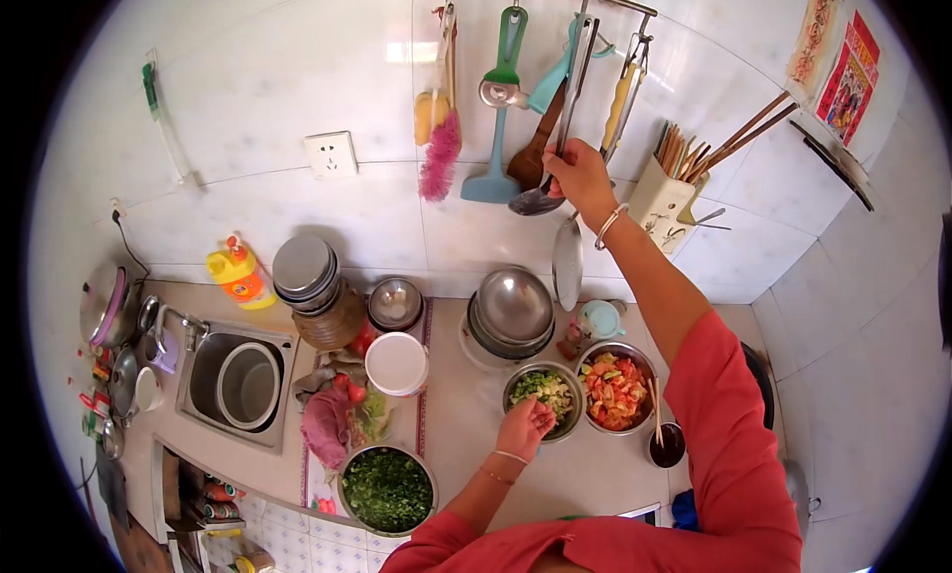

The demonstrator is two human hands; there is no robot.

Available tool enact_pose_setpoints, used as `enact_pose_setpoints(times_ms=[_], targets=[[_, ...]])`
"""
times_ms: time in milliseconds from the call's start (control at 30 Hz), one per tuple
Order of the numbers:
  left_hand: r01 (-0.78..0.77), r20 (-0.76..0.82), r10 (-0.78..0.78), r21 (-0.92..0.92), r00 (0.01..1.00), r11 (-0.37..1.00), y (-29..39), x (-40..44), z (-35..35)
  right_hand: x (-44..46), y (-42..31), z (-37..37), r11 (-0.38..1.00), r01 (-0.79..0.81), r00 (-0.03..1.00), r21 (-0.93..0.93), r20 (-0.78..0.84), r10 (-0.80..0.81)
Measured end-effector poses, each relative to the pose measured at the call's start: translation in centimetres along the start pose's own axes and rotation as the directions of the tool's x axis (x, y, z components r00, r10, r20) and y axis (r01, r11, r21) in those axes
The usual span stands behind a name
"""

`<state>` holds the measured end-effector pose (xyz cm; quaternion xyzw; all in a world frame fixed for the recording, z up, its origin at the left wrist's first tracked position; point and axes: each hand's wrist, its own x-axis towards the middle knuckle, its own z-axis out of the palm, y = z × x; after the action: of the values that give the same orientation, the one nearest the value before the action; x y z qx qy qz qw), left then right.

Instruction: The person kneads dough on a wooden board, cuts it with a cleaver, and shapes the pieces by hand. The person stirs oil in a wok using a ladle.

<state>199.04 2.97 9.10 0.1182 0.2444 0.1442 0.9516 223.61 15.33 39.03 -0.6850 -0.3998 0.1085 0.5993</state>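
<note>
Raised to the wall rail, my right hand (579, 176) is closed round the handle of a metal ladle (538, 201), which hangs among other utensils. My left hand (527, 426) is over the front edge of a metal bowl (563, 429) of chopped green and pale pieces. Its fingers are curled, and what they hold, if anything, is too small to tell. Right of that bowl is a bowl of chopped tomato (615, 388). A small bowl of dark sauce (666, 446) with chopsticks stands beside it. Chopped greens (387, 489) fill a large bowl at the front.
Stacked metal bowls (515, 306) stand by the wall, with a skimmer (567, 266) hanging near. A chopstick holder (662, 201) is on the wall at right. The sink (203, 385) with a pot, a yellow bottle (241, 278) and a white lidded tub (397, 364) are at left.
</note>
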Motion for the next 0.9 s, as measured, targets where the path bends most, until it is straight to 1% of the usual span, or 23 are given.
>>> enact_pose_setpoints(times_ms=[33, 67, 133, 167, 233, 300, 367, 467, 500, 567, 600, 633, 667, 700, 733, 767, 800, 833, 867, 900], targets=[[0.01, 0.001, -0.01, -0.004, 1.0, 1.0, -0.2, 0.1, -0.1, -0.4, -0.5, -0.2, 0.998, 0.017, 0.999, 0.055, 0.041, -0.02], [0.018, 0.019, -0.018, -0.001, 1.0, 1.0, -0.4, 0.3, -0.2, -0.9, -1.0, -0.5, 0.999, 0.009, 0.999, 0.047, 0.038, -0.011], [0.038, 0.032, -0.038, 0.001, 0.999, 0.999, -0.7, 0.2, 0.2, -2.2, -2.4, -1.3, 0.985, 0.05, 0.988, 0.162, 0.137, -0.072], [0.04, 0.056, -0.041, 0.016, 0.998, 0.999, -1.0, 0.1, 0.6, -3.1, -3.1, -1.8, 0.987, 0.04, 0.989, 0.159, 0.132, -0.061], [0.05, 0.076, -0.052, 0.025, 0.996, 0.998, -1.5, -0.2, 1.7, -5.5, -4.5, -2.7, 0.964, 0.105, 0.968, 0.243, 0.195, -0.155], [0.06, 0.078, -0.07, 0.12, 0.995, 0.991, -1.9, -0.7, 2.9, -8.4, -4.5, -3.8, 0.963, 0.103, 0.968, 0.25, 0.197, -0.154], [0.056, 0.097, -0.071, 0.148, 0.993, 0.987, -2.8, -0.9, 3.5, -12.0, -3.2, -5.0, 0.967, 0.175, 0.969, 0.184, 0.14, -0.202], [0.024, 0.174, -0.07, 0.253, 0.982, 0.967, -4.2, -2.2, 5.1, -18.4, 1.0, -6.8, 0.975, 0.121, 0.985, 0.187, 0.099, -0.141], [0.036, 0.163, -0.08, 0.26, 0.983, 0.965, -4.7, -2.7, 5.7, -20.6, 2.3, -7.4, 0.979, 0.165, 0.982, 0.122, 0.071, -0.174], [0.009, 0.286, -0.105, 0.32, 0.952, 0.947, -5.7, -4.6, 7.8, -24.7, 5.1, -8.4, 0.974, 0.169, 0.986, 0.151, -0.025, -0.167], [0.065, 0.321, -0.18, 0.338, 0.93, 0.939, -7.1, -6.4, 9.9, -28.3, 6.7, -10.2, 0.979, 0.131, 0.99, 0.155, -0.078, -0.12], [0.094, 0.307, -0.215, 0.364, 0.927, 0.927, -8.2, -7.0, 10.8, -30.4, 8.0, -11.4, 0.958, 0.275, 0.953, -0.078, -0.113, -0.282], [0.159, 0.377, -0.3, 0.36, 0.876, 0.919, -9.2, -7.6, 11.3, -32.3, 8.9, -12.4, 0.869, 0.381, 0.897, -0.317, -0.103, -0.431], [0.229, 0.441, -0.38, 0.358, 0.813, 0.905, -10.6, -8.2, 11.3, -34.2, 9.5, -13.5, 0.88, 0.346, 0.903, -0.324, -0.14, -0.407], [0.273, 0.458, -0.418, 0.351, 0.785, 0.896, -12.2, -8.4, 11.1, -36.1, 10.0, -14.4, 0.917, 0.276, 0.921, -0.288, -0.194, -0.338], [0.311, 0.434, -0.46, 0.372, 0.775, 0.875, -13.7, -9.0, 10.8, -38.1, 10.6, -15.2, 0.947, 0.204, 0.932, -0.246, -0.248, -0.265], [0.384, 0.396, -0.512, 0.36, 0.762, 0.85, -14.5, -10.2, 11.8, -40.2, 12.3, -16.0, 0.984, 0.102, 0.942, -0.145, -0.305, -0.142], [0.455, 0.359, -0.565, 0.348, 0.743, 0.82, -15.2, -11.0, 12.3, -42.0, 12.8, -16.7, 0.987, 0.067, 0.93, -0.143, -0.349, -0.114], [0.461, 0.346, -0.606, 0.419, 0.716, 0.783, -16.2, -11.4, 12.3, -43.8, 13.3, -17.4, 0.987, 0.063, 0.926, -0.145, -0.36, -0.112], [0.503, 0.316, -0.657, 0.447, 0.685, 0.74, -17.1, -11.9, 12.4, -45.7, 13.5, -18.0, 0.987, 0.054, 0.921, -0.149, -0.376, -0.107]])
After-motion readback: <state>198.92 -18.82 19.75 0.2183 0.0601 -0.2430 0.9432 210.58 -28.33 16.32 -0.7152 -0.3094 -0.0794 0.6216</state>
